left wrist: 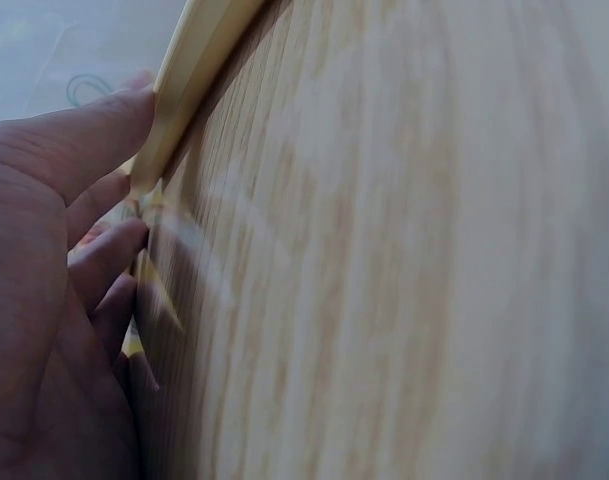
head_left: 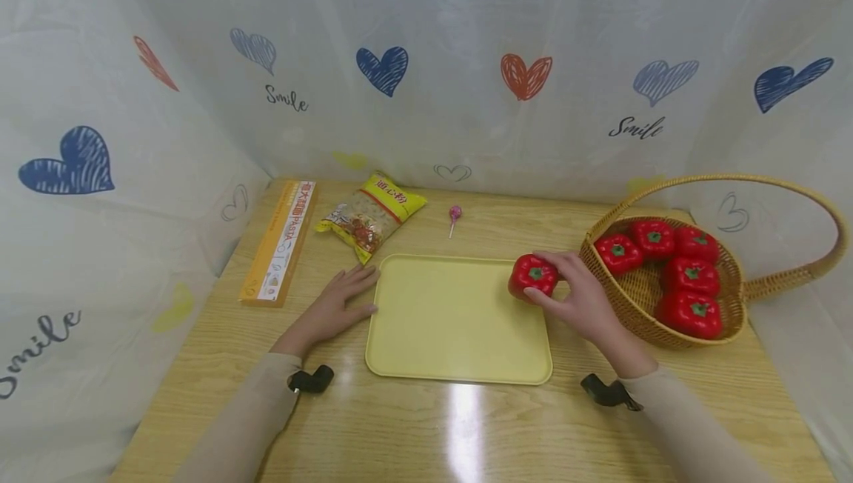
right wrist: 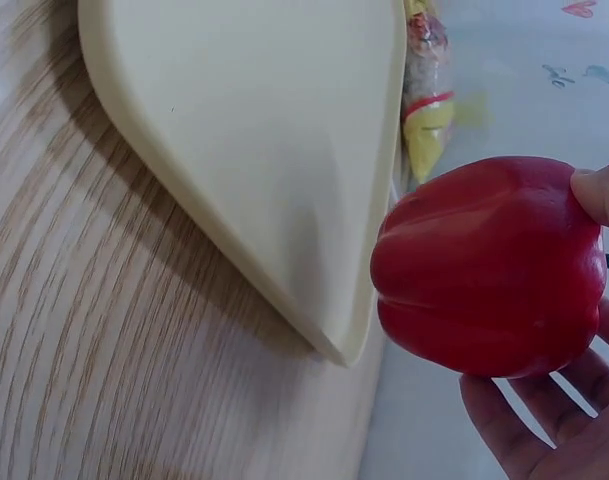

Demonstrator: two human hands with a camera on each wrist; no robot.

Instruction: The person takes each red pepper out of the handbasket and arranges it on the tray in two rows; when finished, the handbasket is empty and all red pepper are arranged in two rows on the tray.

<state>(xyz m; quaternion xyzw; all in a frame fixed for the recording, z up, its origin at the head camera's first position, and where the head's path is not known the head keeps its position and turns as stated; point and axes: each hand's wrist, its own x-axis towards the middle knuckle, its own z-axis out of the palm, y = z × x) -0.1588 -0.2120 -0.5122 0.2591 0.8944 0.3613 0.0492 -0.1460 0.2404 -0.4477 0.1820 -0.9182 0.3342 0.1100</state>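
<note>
My right hand [head_left: 583, 296] holds a red bell pepper [head_left: 533, 278] with a green stem above the right edge of the pale yellow tray [head_left: 460, 320]. In the right wrist view the thumb and fingers grip the stem end of the pepper [right wrist: 489, 268], its bottom facing the tray. My left hand [head_left: 336, 307] rests at the tray's left edge, fingers extended. In the left wrist view that hand [left wrist: 54, 240] has its thumb and fingertips right at the tray rim [left wrist: 189, 85].
A wicker basket [head_left: 640, 305] with a tall handle stands at right, holding several red bell peppers [head_left: 693, 275]. Behind the tray lie a yellow pasta bag [head_left: 373, 212] and a pink lollipop [head_left: 455, 213]. An orange pasta box [head_left: 280, 242] lies at the left. A printed curtain hangs behind.
</note>
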